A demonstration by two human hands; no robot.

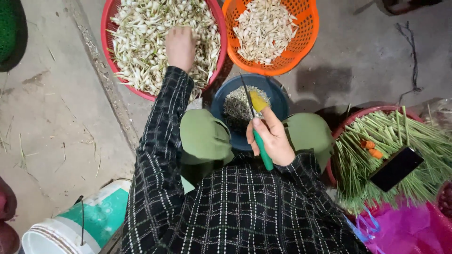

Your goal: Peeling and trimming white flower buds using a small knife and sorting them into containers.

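My left hand reaches forward into a red basket heaped with white bulbs with pale stalks; its fingers are buried in the pile, so what they hold is hidden. My right hand grips a green-handled knife, blade pointing away over a dark blue bowl that holds fine trimmings. A yellow guard covers that hand's forefinger. An orange basket of trimmed white pieces stands beyond the bowl.
A red basin of cut green stalks sits at the right, with a black phone and two orange finger guards lying on them. Pink plastic bag lower right. White and green bucket lower left. Concrete floor around.
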